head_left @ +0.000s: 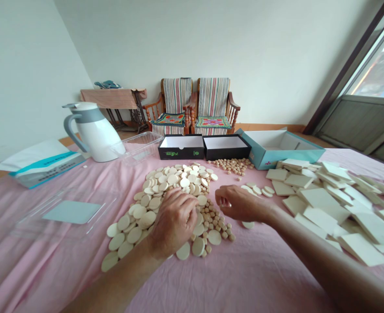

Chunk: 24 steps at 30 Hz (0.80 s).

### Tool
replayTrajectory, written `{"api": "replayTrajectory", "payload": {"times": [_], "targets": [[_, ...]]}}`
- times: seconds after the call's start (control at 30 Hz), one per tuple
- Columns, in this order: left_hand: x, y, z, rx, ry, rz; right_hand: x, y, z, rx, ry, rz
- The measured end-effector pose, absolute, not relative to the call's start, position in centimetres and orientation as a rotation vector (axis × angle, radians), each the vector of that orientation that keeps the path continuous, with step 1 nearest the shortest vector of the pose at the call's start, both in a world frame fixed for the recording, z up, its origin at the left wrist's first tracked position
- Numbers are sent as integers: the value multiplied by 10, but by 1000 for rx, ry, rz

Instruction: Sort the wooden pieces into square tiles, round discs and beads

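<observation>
A pile of round wooden discs [134,235] spreads over the pink cloth, with small wooden balls [214,219] along its right side. My left hand [174,217] is over the right part of the discs, its fingers curled downward; whatever they hold, if anything, is hidden. Just right of the balls, my right hand [239,202] is closed with the fingers bent inward, and I cannot make out what is inside. A few loose discs [268,190] lie behind my right hand, and another disc [248,224] lies under its wrist.
Two black boxes [181,152] and a light-blue box [286,154] stand at the back. More balls [233,165] lie before them. Square wooden tiles [322,204] heap at right. On the left are a white jug [97,134], a clear plastic tray [71,212] and a printed bag [47,167].
</observation>
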State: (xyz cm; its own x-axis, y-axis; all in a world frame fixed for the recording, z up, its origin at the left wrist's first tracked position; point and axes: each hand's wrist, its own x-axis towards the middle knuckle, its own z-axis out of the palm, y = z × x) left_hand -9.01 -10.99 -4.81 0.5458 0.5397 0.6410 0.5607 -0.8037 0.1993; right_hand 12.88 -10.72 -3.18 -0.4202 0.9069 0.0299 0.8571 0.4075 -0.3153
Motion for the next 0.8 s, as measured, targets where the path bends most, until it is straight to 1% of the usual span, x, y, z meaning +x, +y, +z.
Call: {"api": "replayTrajectory", "payload": {"times": [0.17, 0.27, 0.37, 0.5, 0.57, 0.8], "targets": [[-90, -109, -49, -2741, -987, -1098, 160, -81, -37, -1875, -2133, 61], [-90, -109, -50, -2738, -994, -1093, 178, -70, -45, -1992, -1974, -43], [-90, -109, -50, -2739, -993, -1092, 177, -72, -46, -1906, -1966, 42], [-91, -108, -51, -2744, -1005, -1076, 146, -85, -45, -1633, -2153, 349], [-91, -108, -51, -2743, -1004, -1076, 130, -92, -47, -1530, -2233, 439], [-90, -108, -50, -2742, -992, -1078, 112, -101, -59, -1489, -2287, 467]]}}
